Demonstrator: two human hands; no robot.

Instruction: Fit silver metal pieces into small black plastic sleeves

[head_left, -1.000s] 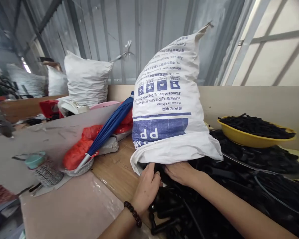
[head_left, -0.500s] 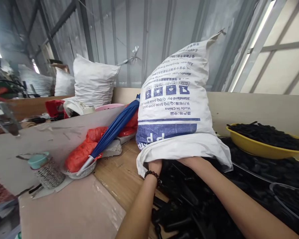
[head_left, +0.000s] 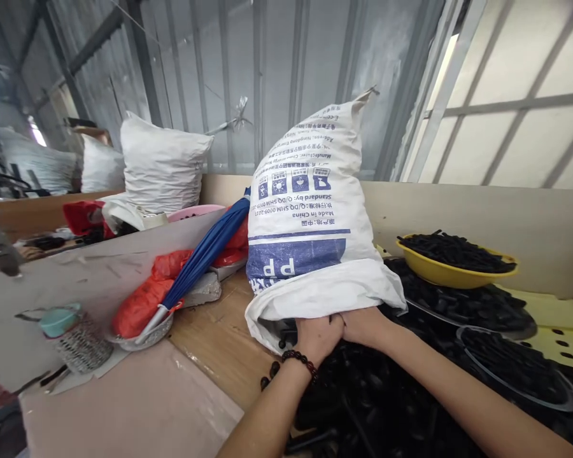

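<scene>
Both my hands sit at lower centre, side by side and touching, under the rolled mouth of the white woven PP sack [head_left: 310, 222]. Left hand [head_left: 318, 337] with bead bracelet [head_left: 300, 359] and right hand [head_left: 363, 326]: fingers tucked out of sight, grip state cannot tell. Black plastic parts [head_left: 386, 407] heap on the wooden table [head_left: 214, 337]. Yellow basin [head_left: 453, 272] at right, folded blue umbrella [head_left: 203, 254] left of centre. Corrugated metal walls [head_left: 210, 76] behind.
</scene>
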